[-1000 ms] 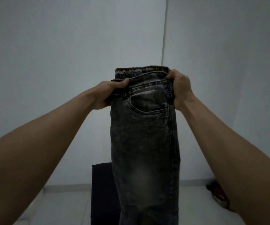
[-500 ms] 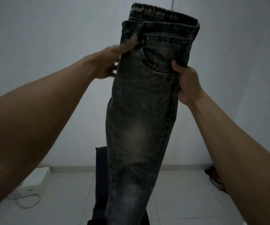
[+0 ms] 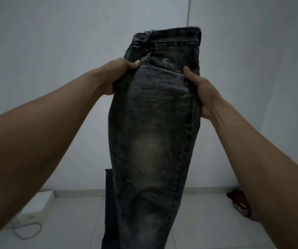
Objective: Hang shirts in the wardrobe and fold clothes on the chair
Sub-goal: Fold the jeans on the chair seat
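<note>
Grey jeans (image 3: 153, 123) hang doubled; your left hand (image 3: 116, 78) and right hand (image 3: 201, 92), slid below the waistband (image 3: 171, 35), clutch both edges for folding.

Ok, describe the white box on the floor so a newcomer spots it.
On the tiled floor, left of the held jeans, look where floor meets wall. The white box sits there. Unlike the red bundle on the right, it is pale and blocky, with a looped cable beside it.

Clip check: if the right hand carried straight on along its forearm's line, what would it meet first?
The right hand grips the jeans at their side seam, so those come first; beyond them only the pale wall shows, distance unclear.
</note>
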The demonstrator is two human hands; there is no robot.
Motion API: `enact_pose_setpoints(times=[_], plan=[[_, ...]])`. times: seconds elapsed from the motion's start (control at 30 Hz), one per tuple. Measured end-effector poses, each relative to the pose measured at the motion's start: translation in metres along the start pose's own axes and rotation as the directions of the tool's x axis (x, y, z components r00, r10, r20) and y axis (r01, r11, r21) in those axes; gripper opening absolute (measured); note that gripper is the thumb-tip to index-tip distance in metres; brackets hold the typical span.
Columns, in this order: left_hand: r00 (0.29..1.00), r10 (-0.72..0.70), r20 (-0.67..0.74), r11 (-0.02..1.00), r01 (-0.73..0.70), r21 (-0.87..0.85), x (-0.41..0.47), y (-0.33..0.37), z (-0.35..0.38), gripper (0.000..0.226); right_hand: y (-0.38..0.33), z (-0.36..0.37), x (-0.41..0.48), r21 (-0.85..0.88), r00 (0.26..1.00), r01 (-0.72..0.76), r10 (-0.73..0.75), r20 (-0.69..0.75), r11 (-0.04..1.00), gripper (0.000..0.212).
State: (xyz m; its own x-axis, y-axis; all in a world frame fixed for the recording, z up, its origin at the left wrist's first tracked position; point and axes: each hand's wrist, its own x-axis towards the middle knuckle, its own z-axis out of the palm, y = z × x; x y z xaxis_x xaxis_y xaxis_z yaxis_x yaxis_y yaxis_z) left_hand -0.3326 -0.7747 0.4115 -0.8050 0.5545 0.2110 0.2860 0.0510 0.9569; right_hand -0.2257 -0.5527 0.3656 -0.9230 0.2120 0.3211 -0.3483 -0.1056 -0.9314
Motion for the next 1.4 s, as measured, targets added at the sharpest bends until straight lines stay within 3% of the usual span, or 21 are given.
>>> enact_pose_setpoints(times=[0.1,0.17,0.27,0.37,0.5,0.6,0.67,0.73,0.83,0.9,1.03,1.13,1.23,1.33,1.4], plan=[[0.995,-0.054,-0.083,0.997,0.05,-0.05,0.01,-0.005,0.001,0.03,0.012,-0.006,-0.008,-0.038,0.988,-0.1,0.103,0.116,0.994,0.05],[0.991,-0.078,-0.109,0.995,0.072,-0.065,0.011,-0.01,-0.002,0.032,0.017,-0.005,-0.008,-0.065,0.982,-0.137,0.144,0.119,0.988,0.046],[0.992,-0.109,0.07,0.988,0.116,-0.104,0.001,-0.02,-0.016,0.048,0.019,0.002,-0.001,-0.035,0.987,-0.16,0.161,0.008,0.986,0.023],[0.965,-0.181,0.189,0.983,0.182,0.012,-0.008,-0.032,-0.029,0.045,0.024,0.006,0.004,0.036,0.988,-0.149,0.15,-0.04,0.988,0.03],[0.981,-0.192,-0.038,0.981,0.192,-0.015,-0.002,-0.038,-0.029,0.032,0.033,0.005,-0.003,-0.046,0.989,-0.115,0.119,0.084,0.992,0.056],[0.989,-0.15,0.003,0.982,0.149,-0.115,-0.001,-0.042,-0.039,0.056,0.039,0.003,-0.002,-0.132,0.988,-0.133,0.141,0.057,0.982,0.034],[0.973,-0.185,0.135,0.983,0.186,0.003,-0.01,-0.047,-0.047,0.07,0.041,0.004,0.002,-0.12,0.987,-0.16,0.158,-0.024,0.98,0.025],[0.968,-0.19,0.166,0.979,0.174,0.111,-0.013,-0.057,-0.048,0.052,0.041,0.004,0.002,-0.081,0.987,-0.158,0.156,-0.027,0.984,0.033],[0.993,-0.111,0.026,0.99,0.113,-0.089,-0.012,-0.068,-0.041,0.049,0.042,0.0,0.001,-0.029,0.986,-0.137,0.139,0.096,0.99,0.047],[0.993,-0.109,-0.053,0.974,0.096,-0.206,-0.01,-0.068,-0.038,0.056,0.04,0.001,0.004,-0.06,0.99,-0.119,0.123,0.075,0.991,0.037],[0.987,-0.152,0.044,0.988,0.152,0.005,-0.027,-0.061,-0.032,0.055,0.036,0.006,0.009,-0.027,0.993,-0.062,0.059,-0.098,0.998,0.024],[0.994,-0.096,-0.058,0.995,0.093,-0.045,-0.032,-0.062,-0.024,0.032,0.043,0.001,0.003,-0.02,0.994,-0.107,0.107,-0.018,0.994,0.045],[0.988,-0.092,-0.123,0.975,0.064,-0.215,-0.03,-0.068,-0.016,0.041,0.049,-0.004,0.002,-0.126,0.994,-0.111,0.113,0.01,0.986,0.041],[0.997,-0.075,-0.021,0.987,0.071,-0.143,-0.029,-0.068,-0.011,0.041,0.049,-0.003,0.006,-0.045,0.99,-0.086,0.08,-0.119,0.995,0.028],[0.994,-0.065,-0.087,0.993,0.056,-0.105,-0.022,-0.066,-0.008,0.077,0.049,-0.005,0.005,-0.004,0.989,-0.099,0.098,-0.109,0.995,0.033]])
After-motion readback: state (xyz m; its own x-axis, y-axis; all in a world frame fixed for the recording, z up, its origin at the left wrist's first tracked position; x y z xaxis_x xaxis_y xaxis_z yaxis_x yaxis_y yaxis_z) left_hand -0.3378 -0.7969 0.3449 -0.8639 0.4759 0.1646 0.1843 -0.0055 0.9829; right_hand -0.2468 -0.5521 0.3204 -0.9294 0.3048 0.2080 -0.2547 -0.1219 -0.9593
